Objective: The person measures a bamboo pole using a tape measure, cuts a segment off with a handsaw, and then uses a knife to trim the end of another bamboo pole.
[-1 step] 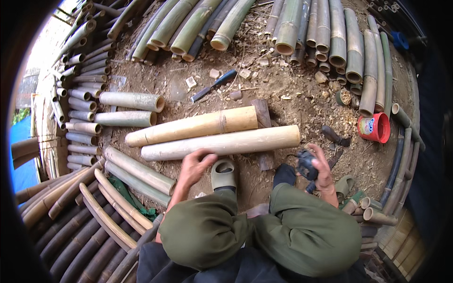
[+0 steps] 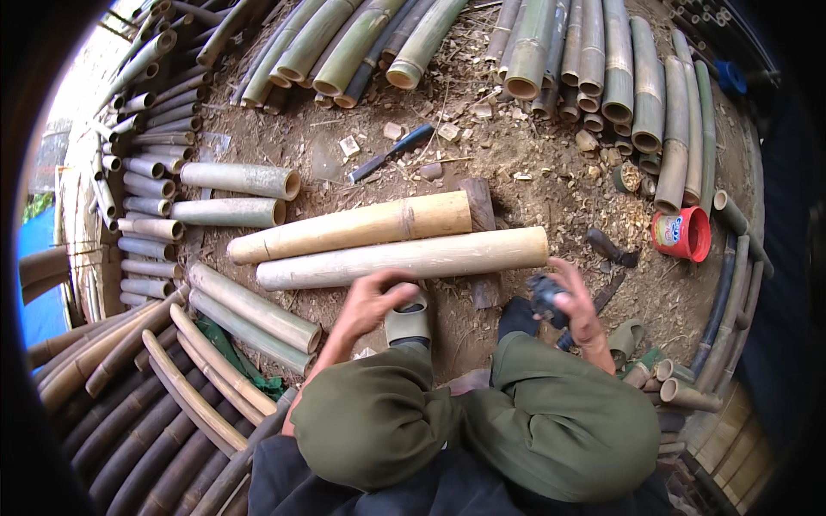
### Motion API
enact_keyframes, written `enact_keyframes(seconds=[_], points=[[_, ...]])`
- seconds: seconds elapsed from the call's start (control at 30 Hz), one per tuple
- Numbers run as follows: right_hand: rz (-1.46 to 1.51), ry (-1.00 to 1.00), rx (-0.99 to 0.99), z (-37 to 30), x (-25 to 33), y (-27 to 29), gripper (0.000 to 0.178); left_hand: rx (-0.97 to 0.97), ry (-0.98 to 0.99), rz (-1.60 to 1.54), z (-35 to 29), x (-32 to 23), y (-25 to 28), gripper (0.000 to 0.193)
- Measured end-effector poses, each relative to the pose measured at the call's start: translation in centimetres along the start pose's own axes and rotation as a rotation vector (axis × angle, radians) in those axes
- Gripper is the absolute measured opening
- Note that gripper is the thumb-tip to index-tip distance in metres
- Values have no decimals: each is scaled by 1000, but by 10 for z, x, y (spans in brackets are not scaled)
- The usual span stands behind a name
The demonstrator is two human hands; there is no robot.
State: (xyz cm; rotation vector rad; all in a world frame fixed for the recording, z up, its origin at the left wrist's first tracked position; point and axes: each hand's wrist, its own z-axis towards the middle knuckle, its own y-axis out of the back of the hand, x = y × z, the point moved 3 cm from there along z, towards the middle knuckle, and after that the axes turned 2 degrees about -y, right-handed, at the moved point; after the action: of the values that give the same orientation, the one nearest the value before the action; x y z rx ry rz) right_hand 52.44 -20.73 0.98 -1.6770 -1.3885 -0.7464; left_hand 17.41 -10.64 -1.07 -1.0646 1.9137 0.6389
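Two peeled bamboo tubes lie side by side across a dark wooden block (image 2: 478, 206): a yellowish tube (image 2: 361, 227) behind and a paler tube (image 2: 400, 259) in front. My left hand (image 2: 370, 301) is at the near side of the paler tube, above my sandalled foot, its thumb and fingers apart. Whether its fingertips touch the tube I cannot tell. My right hand (image 2: 581, 310), slightly blurred, is closed on a black tool (image 2: 548, 299) near the tube's right end. A dark ribbed part shows below it; the tool's exact kind is unclear.
A blue-handled chisel (image 2: 391, 155) lies among wood chips beyond the tubes. To the right are a dark-handled tool (image 2: 611, 248), a red tub (image 2: 682, 234) and a loose sandal (image 2: 626, 342). Cut green bamboo (image 2: 344, 52) is stacked far and left; dark poles (image 2: 138, 421) lie near left.
My left hand has shifted a little to the right along the paler tube. My right hand, with the black tool, has moved slightly left. The bamboo tubes stay in place.
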Motion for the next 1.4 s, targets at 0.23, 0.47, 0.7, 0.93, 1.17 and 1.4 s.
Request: enact_keyframes(seconds=[0.23,0.47,0.7,0.93,1.17,1.4], points=[[-1018,448,179,66,54,-122,65,181,-62,-517,38,-13,-45,33],[-1475,391,-54,122,73,-67,54,-630,-40,-609,6,55,185,24],[-1512,278,-67,129,84,4,59,-1449,57,-368,-26,179,396,26],[-1537,237,-71,156,81,-22,61,-1451,222,-180,-19,210,408,27],[-1553,158,-95,156,91,-27,59,-1222,265,-275,-33,221,429,36],[-1555,211,-91,154,87,-33,60,-1215,156,-384,-30,228,449,31]])
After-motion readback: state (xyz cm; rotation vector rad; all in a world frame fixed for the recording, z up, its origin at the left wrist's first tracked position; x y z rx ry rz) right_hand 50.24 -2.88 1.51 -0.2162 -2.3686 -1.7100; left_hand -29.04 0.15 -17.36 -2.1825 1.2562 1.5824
